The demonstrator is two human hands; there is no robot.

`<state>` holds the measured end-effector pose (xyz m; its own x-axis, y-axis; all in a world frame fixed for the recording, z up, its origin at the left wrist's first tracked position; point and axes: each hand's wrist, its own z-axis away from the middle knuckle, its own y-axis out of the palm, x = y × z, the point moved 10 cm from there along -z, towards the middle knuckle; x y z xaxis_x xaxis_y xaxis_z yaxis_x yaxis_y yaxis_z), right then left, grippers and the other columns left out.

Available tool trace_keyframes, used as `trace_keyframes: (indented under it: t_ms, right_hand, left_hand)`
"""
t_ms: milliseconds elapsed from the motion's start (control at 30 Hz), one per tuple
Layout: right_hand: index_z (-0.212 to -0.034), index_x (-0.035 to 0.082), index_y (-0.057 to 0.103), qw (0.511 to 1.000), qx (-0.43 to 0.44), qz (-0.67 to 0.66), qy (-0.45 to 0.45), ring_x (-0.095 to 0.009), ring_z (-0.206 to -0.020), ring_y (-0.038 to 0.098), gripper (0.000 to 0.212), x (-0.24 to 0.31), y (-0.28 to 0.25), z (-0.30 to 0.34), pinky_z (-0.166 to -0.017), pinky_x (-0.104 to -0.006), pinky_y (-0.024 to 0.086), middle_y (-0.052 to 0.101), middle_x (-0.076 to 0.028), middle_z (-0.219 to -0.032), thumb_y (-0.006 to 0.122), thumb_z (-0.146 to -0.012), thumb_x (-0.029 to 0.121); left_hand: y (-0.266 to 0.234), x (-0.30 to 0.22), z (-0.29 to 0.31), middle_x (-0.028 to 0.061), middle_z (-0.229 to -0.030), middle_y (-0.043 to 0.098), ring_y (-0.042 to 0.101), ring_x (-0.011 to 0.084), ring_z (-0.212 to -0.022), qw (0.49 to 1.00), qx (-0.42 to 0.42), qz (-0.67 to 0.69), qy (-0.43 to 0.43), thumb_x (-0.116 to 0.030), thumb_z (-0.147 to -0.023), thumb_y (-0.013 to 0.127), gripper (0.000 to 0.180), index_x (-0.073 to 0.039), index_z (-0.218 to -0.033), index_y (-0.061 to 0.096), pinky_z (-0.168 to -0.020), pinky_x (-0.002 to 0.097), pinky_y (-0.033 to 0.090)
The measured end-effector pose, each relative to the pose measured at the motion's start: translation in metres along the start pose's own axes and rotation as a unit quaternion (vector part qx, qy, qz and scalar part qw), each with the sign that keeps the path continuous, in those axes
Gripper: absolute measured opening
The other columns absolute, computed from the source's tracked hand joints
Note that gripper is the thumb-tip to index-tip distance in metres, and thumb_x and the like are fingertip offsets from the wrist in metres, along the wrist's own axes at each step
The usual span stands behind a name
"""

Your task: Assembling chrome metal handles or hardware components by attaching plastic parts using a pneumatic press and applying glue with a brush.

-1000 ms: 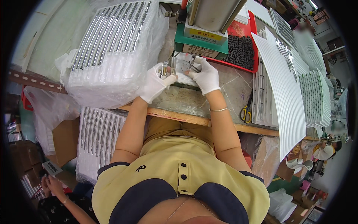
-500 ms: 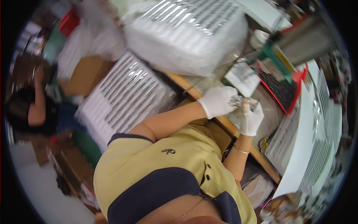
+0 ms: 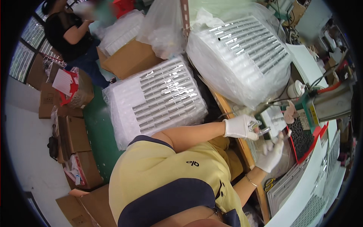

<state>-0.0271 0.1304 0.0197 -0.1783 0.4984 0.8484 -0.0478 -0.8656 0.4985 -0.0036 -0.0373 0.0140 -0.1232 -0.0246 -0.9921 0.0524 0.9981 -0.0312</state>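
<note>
My left hand (image 3: 241, 127), in a white glove, is closed around a few short shiny metal tubes (image 3: 264, 131) that stick out between its fingers. My right hand (image 3: 270, 154), also gloved with bare fingertips showing, is a little nearer to me, its fingers apart and pointing toward a red tray (image 3: 322, 130) of small dark parts (image 3: 300, 138). I make out nothing held in it. Just beyond my left hand stands a small white block-like fixture (image 3: 273, 120) at the foot of a green and grey bench machine (image 3: 332, 105).
Two plastic-wrapped stacks of metal tubes in white trays (image 3: 166, 98) (image 3: 249, 45) lie left and ahead. Yellow-handled scissors (image 3: 269, 184) rest by the wooden table edge (image 3: 247, 153). White panels (image 3: 298, 196) stand at right. Another person (image 3: 73, 36) works at the far left beside cartons (image 3: 130, 56).
My hands, together before, have come apart; the right is now lower with its fingers spread. The whole view has shifted, bringing the other person and the floor further into sight.
</note>
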Motion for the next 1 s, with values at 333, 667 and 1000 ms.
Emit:
trace_keyframes:
  t_ms: [333,667,1000]
  right_hand:
    - [-0.080,0.013,0.051,0.977,-0.008,-0.196,0.083,-0.007,-0.038,0.024,0.039,-0.051,0.022,-0.006,-0.033,-0.0236,0.022,0.034,0.002,-0.054,0.035,-0.097,0.044]
    - [-0.071,0.011,0.052,0.935,0.139,-0.320,0.072,-0.007,-0.033,0.013,0.044,-0.033,0.040,-0.011,-0.029,-0.0230,0.011,0.025,0.005,-0.045,0.038,-0.096,0.044]
    - [-0.070,0.012,0.050,0.984,-0.096,-0.145,-0.031,-0.007,-0.033,0.011,0.040,-0.002,-0.048,0.002,-0.030,-0.0236,0.009,0.020,0.005,-0.043,0.043,-0.095,0.042]
  left_hand:
    - [0.053,0.040,0.038,-0.0004,-0.060,0.056,0.046,0.0057,-0.044,0.920,0.157,0.222,-0.281,-0.024,-0.073,0.070,0.018,-0.010,-0.072,0.059,-0.036,0.0194,0.032]
    - [-0.102,0.021,0.142,0.0148,-0.099,0.067,0.063,0.0238,-0.092,0.950,0.100,-0.242,-0.171,-0.033,-0.069,0.069,0.055,0.001,-0.111,0.060,-0.084,0.0320,0.049]
    - [-0.382,0.065,0.319,0.0168,-0.083,0.066,0.062,0.0317,-0.077,0.731,-0.072,-0.526,-0.429,-0.032,-0.059,0.075,0.039,-0.004,-0.084,0.066,-0.074,0.0362,0.048]
